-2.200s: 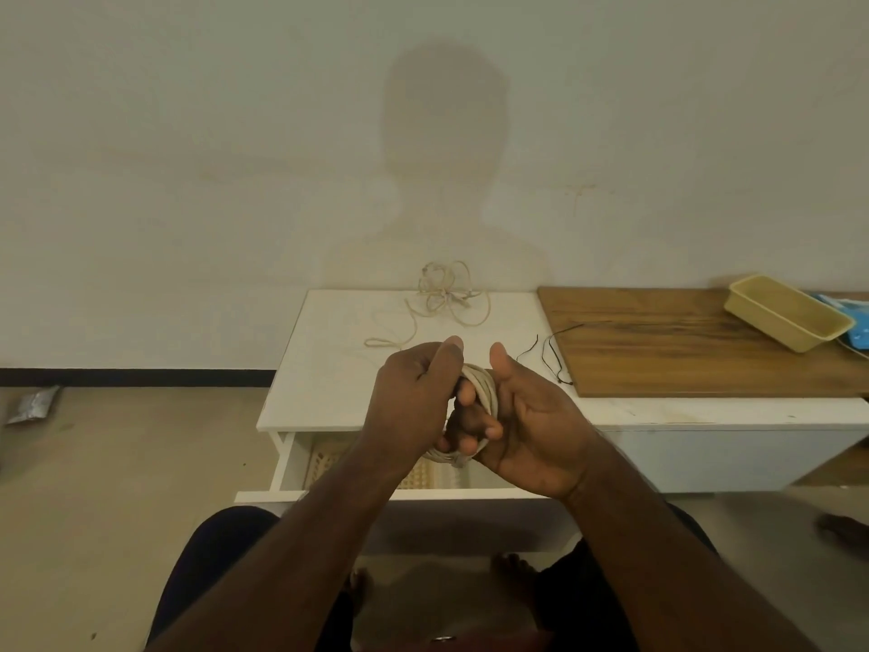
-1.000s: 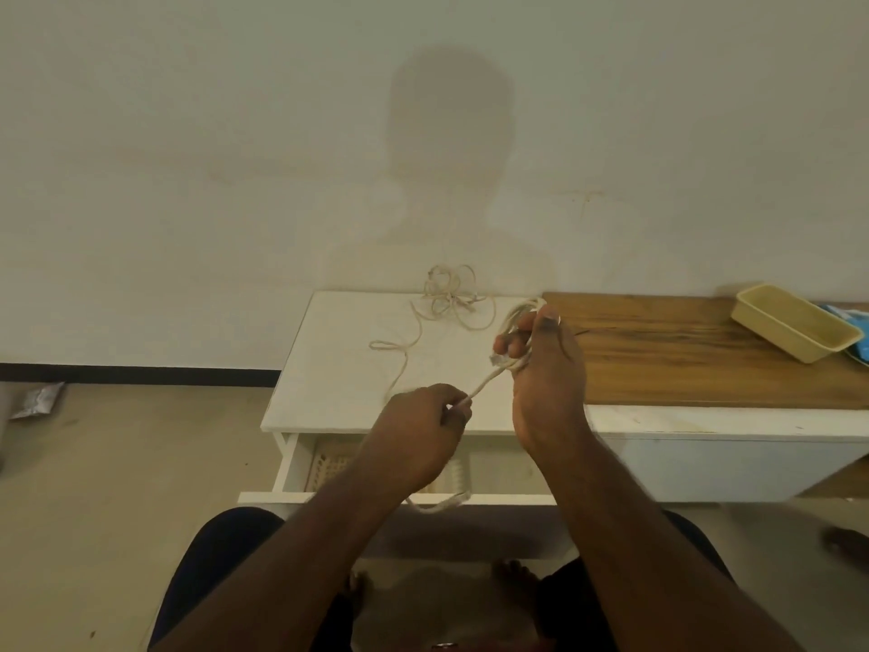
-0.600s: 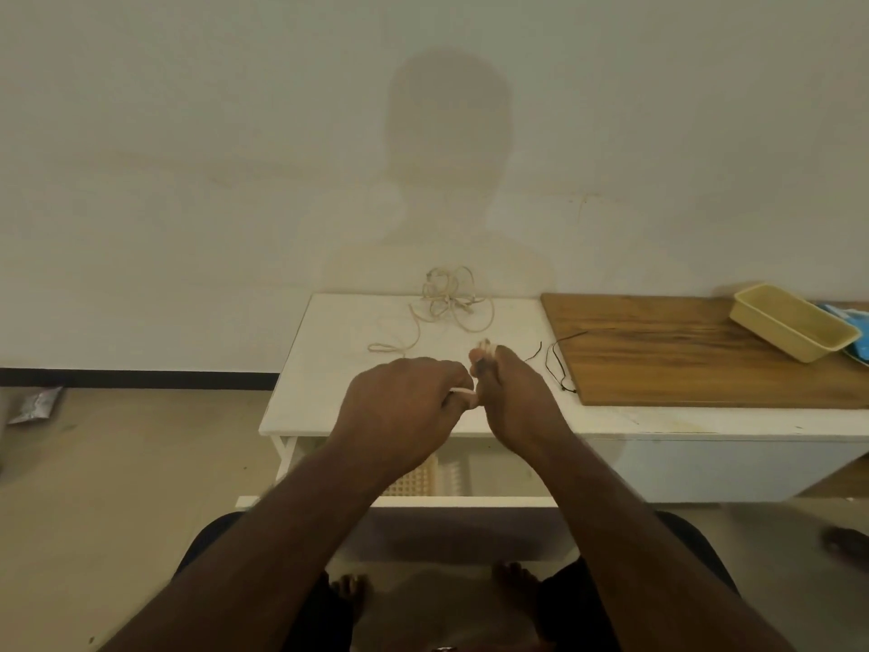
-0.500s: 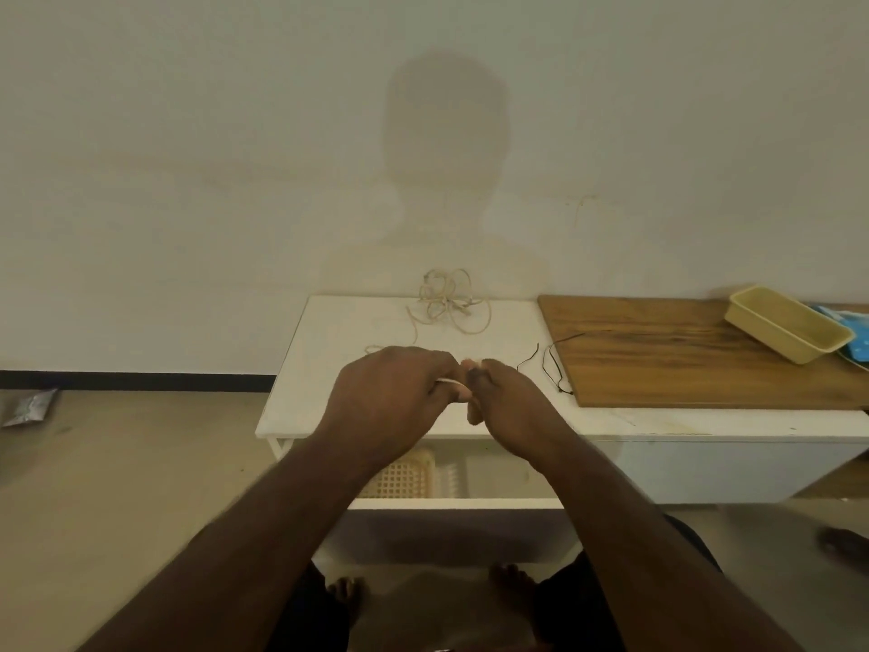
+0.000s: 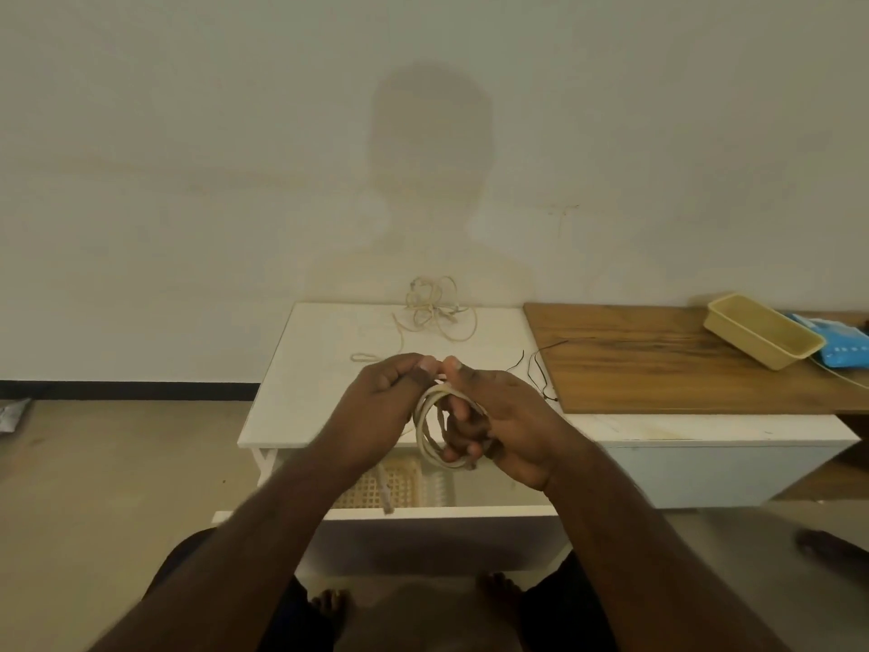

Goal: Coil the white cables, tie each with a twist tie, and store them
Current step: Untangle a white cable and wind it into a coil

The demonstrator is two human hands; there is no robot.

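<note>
White cable (image 5: 435, 428) looks light and floppy, so its loops will probably spring loose unless pinched where they cross, around 12 o'clock on the coil, where the left hand (image 5: 383, 407) pinches and the right hand (image 5: 493, 423) clamps it above the open drawer (image 5: 423, 510).

Yellow tray (image 5: 762, 330) on wooden board (image 5: 667, 364), blue packet (image 5: 846, 352) beside it (partly cut off).

I log: cream cable (image 5: 425, 428); white tabletop (image 5: 324, 369); brown wood-grain board (image 5: 658, 364); yellow tray (image 5: 762, 332); black ties (image 5: 536, 374); blue pack (image 5: 846, 352).
</note>
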